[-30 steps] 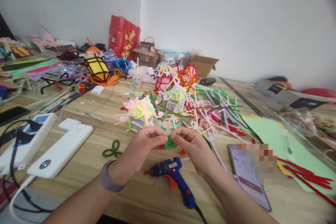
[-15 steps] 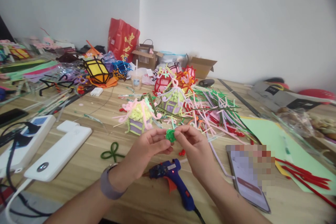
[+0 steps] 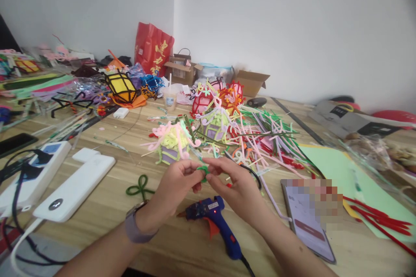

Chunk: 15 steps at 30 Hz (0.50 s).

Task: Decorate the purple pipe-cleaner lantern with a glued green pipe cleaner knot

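My left hand [image 3: 175, 184] and my right hand [image 3: 232, 184] meet above the wooden table [image 3: 182, 246], fingertips pinched together on a small green pipe-cleaner piece [image 3: 203, 170]. Most of that piece is hidden by my fingers. A watch band sits on my left wrist [image 3: 136, 227]. A blue glue gun [image 3: 216, 225] lies on the table just below my hands, nozzle pointing left. A pipe-cleaner house with a yellow-green roof [image 3: 172, 143] stands just beyond my left hand.
A heap of coloured pipe cleaners [image 3: 260, 138] spreads behind my hands. A phone [image 3: 308, 220] lies right, beside green paper [image 3: 351, 177]. A green looped pipe cleaner [image 3: 139, 186], a white power bank [image 3: 74, 188] and a power strip [image 3: 32, 177] lie left. Boxes and a red bag [image 3: 152, 49] line the wall.
The green piece has gone from showing plainly between my fingertips to being nearly covered by them. My hands have closed tighter together and shifted slightly left.
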Motion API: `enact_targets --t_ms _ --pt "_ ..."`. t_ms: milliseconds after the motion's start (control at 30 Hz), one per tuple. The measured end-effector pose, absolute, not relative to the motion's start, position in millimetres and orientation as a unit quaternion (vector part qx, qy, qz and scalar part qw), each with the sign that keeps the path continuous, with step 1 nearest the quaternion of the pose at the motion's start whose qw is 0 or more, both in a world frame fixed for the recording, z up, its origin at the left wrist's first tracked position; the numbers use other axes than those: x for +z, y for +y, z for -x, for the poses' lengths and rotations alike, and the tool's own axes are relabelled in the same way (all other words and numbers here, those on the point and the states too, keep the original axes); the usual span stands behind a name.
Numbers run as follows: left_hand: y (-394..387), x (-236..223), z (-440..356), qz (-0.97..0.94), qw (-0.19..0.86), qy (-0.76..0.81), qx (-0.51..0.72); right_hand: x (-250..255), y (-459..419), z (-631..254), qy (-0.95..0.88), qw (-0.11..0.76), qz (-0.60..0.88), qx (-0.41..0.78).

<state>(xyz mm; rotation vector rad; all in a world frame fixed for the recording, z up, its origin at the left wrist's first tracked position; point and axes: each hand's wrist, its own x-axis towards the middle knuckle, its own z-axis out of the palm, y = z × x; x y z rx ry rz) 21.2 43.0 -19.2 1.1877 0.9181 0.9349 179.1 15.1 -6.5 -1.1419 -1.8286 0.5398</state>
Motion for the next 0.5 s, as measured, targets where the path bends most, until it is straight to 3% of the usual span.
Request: enact_targets --t_ms 500 --pt "44.5 -26.7 -13.6 -0.565 0.639 0.375 0.363 -1.1 16.7 -182.4 -0.712 0.408 0.478 0.312"
